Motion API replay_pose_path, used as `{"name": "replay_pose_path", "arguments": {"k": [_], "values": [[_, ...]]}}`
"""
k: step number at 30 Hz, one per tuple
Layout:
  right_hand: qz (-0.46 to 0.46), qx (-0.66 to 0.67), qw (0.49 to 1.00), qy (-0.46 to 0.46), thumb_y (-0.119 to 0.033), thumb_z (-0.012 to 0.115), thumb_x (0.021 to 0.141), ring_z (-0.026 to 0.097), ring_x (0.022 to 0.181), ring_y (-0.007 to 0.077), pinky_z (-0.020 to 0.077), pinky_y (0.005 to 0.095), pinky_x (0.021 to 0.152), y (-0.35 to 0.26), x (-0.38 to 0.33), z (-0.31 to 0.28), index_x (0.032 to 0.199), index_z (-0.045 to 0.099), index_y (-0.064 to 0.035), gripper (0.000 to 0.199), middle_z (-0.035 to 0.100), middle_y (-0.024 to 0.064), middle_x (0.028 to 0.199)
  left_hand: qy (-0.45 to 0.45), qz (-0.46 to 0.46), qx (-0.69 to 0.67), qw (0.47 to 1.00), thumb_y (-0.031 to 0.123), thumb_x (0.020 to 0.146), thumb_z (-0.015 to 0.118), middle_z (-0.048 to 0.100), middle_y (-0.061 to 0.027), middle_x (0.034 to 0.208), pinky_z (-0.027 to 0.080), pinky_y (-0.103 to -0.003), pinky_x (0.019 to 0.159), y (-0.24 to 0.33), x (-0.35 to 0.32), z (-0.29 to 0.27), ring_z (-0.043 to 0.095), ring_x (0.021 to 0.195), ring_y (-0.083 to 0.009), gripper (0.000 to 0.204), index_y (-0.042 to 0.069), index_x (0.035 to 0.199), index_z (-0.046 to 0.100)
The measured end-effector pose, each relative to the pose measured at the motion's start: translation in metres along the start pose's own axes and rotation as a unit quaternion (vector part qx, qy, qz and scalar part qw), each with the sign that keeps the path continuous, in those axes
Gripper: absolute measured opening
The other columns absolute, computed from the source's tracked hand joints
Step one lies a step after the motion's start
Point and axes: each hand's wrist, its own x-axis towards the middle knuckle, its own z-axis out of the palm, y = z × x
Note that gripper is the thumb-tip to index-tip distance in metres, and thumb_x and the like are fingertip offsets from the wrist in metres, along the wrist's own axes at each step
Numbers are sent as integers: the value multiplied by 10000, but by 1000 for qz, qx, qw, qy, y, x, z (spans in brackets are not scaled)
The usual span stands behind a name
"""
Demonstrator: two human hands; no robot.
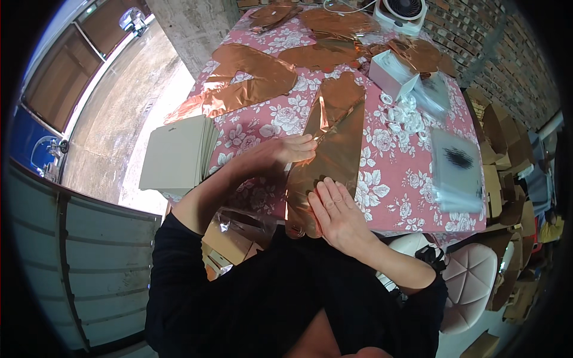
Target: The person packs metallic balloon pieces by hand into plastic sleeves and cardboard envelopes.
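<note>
A shiny copper-coloured foil balloon [337,143], flat and folded lengthwise, lies in front of me and reaches the table's near edge. My left hand [292,149] rests on its left side near the middle, fingers stretched out together. Lower down, the extended fingers of my right hand [337,212] lie flat on the near part of the foil. Neither hand grips anything. To the left, beyond my left arm, another flat copper foil balloon [256,83] is spread out, with an opening in its shape.
A stack of grey-beige cards [173,152] sits at the table's left edge. To the right are a white box [391,74], crumpled white ribbon [406,113] and clear plastic bags [456,170]. More foil pieces [337,24] and a fan [403,12] occupy the far end. A padded chair [471,280] stands at right.
</note>
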Motion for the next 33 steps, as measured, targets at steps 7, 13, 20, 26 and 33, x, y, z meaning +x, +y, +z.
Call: {"name": "replay_pose_path", "arguments": {"k": [7, 13, 20, 26, 33], "values": [[23, 91, 994, 58, -28, 596, 780, 609, 1123, 344, 459, 474, 1004, 6, 11, -1, 1159, 614, 48, 387, 653, 185, 1148, -78, -71, -68, 992, -38, 620, 666, 463, -183, 1444, 316, -428, 1148, -9, -8, 2, 365, 1395, -346, 687, -16, 1299, 563], [268, 426, 861, 76, -113, 489, 1016, 577, 728, 49, 487, 226, 635, 38, 20, -15, 1162, 636, 3, 238, 676, 9, 832, -48, -83, -41, 995, -53, 684, 621, 509, -177, 1404, 365, -408, 1113, -16, -9, 9, 396, 1380, -326, 563, -26, 1245, 599], [349, 539, 766, 26, -148, 477, 1031, 519, 597, 32, 414, 198, 515, 56, 18, -19, 1179, 632, 1, 262, 656, -6, 782, 25, -84, -71, 994, -60, 753, 556, 578, -211, 1302, 453, -400, 1011, -16, -6, 17, 521, 1258, -364, 255, -63, 988, 656], [221, 448, 866, 33, -46, 481, 998, 622, 735, 85, 506, 238, 598, 45, 13, -23, 1187, 620, -4, 238, 670, 46, 885, 115, -73, -29, 990, -33, 749, 632, 631, -219, 1196, 472, -409, 978, 9, 1, 21, 577, 1179, -361, 268, -59, 1014, 659], [43, 427, 897, 105, -53, 621, 863, 682, 865, 285, 531, 337, 791, 63, -16, -50, 1055, 651, 52, 221, 692, 172, 1014, 127, -161, -39, 978, 143, 698, 794, 642, -217, 1193, 454, -404, 1021, 42, 0, 11, 564, 1210, -370, 443, -62, 1069, 664]]}}
